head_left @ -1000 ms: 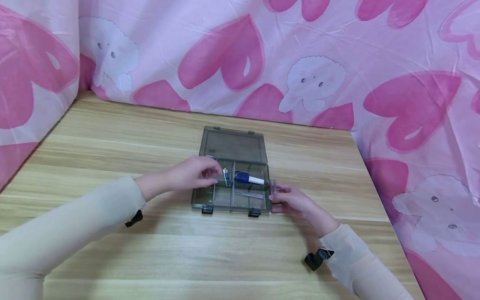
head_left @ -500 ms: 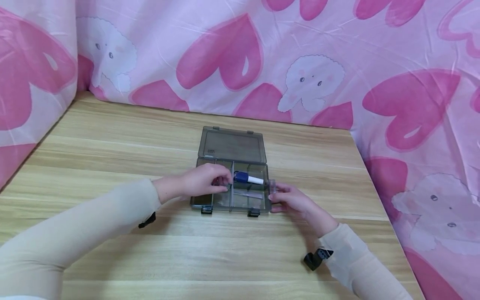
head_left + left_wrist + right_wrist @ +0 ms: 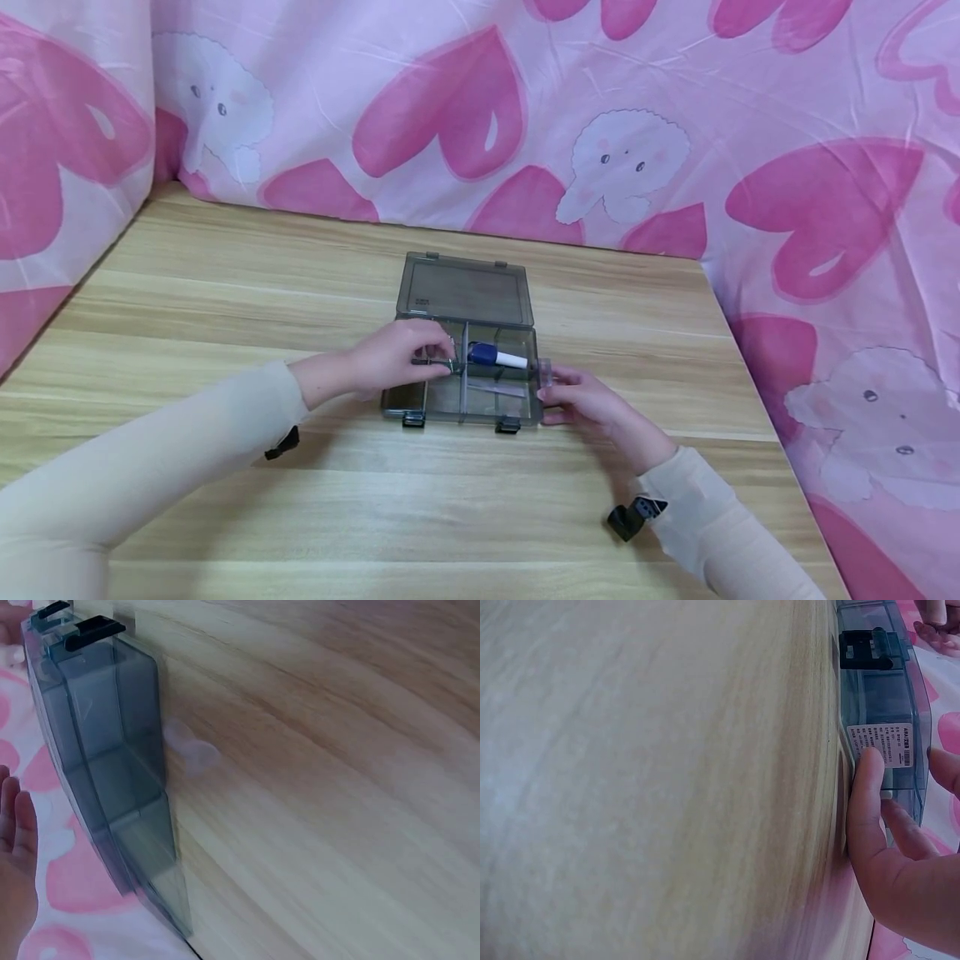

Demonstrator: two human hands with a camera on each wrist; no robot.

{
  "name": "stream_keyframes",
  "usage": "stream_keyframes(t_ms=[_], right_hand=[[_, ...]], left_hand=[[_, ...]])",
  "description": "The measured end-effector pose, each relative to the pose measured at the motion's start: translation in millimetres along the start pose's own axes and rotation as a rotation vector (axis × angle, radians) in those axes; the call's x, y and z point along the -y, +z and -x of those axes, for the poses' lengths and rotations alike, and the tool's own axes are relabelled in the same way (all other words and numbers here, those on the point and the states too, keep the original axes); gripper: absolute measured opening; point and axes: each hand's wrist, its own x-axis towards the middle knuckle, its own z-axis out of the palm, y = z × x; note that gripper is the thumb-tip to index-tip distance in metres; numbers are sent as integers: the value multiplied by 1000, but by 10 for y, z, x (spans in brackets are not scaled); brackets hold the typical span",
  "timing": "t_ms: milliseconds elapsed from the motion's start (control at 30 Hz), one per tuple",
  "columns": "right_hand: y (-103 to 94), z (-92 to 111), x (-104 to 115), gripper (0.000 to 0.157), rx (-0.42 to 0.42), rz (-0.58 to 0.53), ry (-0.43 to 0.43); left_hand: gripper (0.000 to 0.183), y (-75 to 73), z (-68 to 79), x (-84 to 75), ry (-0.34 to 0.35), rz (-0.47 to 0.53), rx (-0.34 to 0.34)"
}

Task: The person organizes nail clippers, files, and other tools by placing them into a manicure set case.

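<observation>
Pinching a small, slim, dark thing (image 3: pixel 435 362) between thumb and fingertips, the left hand (image 3: pixel 397 354) is over the left and middle compartments of a smoky see-through box (image 3: pixel 442 396); the thing is too small and too far covered to name, and whether it touches the box I can't tell. In the back right part of the box, just beside those fingertips, a dark blue bottle (image 3: pixel 483 353) lies on its side with its white cap (image 3: pixel 512 361) to the right. In front of it lies a pale flat strip (image 3: pixel 497 388). The right hand (image 3: pixel 588 404) has its fingers against the right end of the box, one of them touching a printed white label (image 3: pixel 883 746); whether they grip the box or only press it I can't tell. The lid (image 3: pixel 465 292) is folded back on the far side, while two black latches (image 3: pixel 508 426) show along the near edge. All this sits around the middle of a wood-grain table (image 3: pixel 420 517). Both arms wear cream sleeves (image 3: pixel 195 450), with a black gadget (image 3: pixel 633 517) at each wrist. Behind and to both sides hangs a pink cloth (image 3: pixel 315 83) printed with hearts and fluffy white animals.
</observation>
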Motion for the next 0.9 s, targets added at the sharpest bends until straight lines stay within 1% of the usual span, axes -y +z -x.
stream_keyframes(t_ms=[100,167,267,433,633,767,900], right_hand=[[5,-1,6,65,-3,4,4],[8,-5,6,64,-5,6,6],[9,-5,7,65,-5,13,9],[7,0,0,66,7,20,9],[-1,4,-12,66,8,14,12],[2,-1,-4,67,12,6,8],[5,-11,0,66,19,10,1]], left_hand=[[14,-62,86,42,-31,-3,-79],[15,-106,156,80,-55,0,-120],[17,-151,276,154,-94,-10,-142],[17,-170,504,285,-158,-16,-126],[22,-116,740,401,-208,-13,-100],[28,-83,832,424,-218,-18,-77],[30,-50,877,433,-231,-14,-54]])
